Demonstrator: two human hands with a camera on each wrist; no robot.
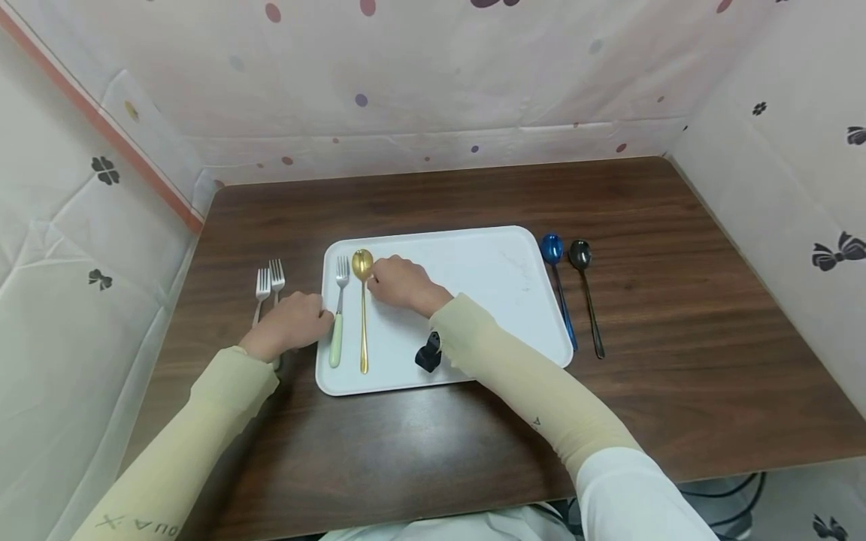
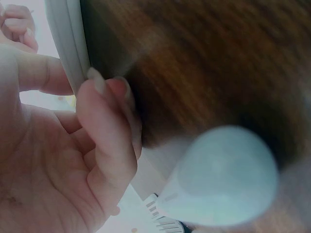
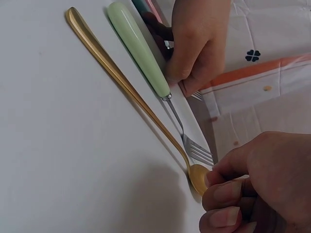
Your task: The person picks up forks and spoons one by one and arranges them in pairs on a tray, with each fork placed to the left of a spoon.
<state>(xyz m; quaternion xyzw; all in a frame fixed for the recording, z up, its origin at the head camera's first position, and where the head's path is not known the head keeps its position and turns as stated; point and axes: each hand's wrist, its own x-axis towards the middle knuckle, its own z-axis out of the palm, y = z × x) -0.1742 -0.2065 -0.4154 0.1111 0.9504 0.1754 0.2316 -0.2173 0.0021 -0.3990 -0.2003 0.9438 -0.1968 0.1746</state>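
A white tray (image 1: 467, 300) lies on the table, bearing a fork with a pale green handle (image 1: 336, 342) and a long gold spoon (image 1: 363, 330) side by side near its left end. My right hand (image 1: 406, 284) pinches the spoon at its bowl (image 3: 197, 178), which the fingertips partly cover in the right wrist view. At the tray's left rim (image 2: 68, 34), my left hand (image 1: 291, 324) grips the edge with curled fingers. Two forks (image 1: 263, 284) lie left of the tray, their handles largely hidden beneath that hand. A blurred pale handle end (image 2: 228, 174) looms close in the left wrist view.
Right of the tray lie a blue spoon (image 1: 552, 252) and a black spoon (image 1: 580, 257), the blue one against the tray's edge. Patterned white sheets (image 1: 433, 90) border the brown wooden table (image 1: 676, 323) at the back and both sides.
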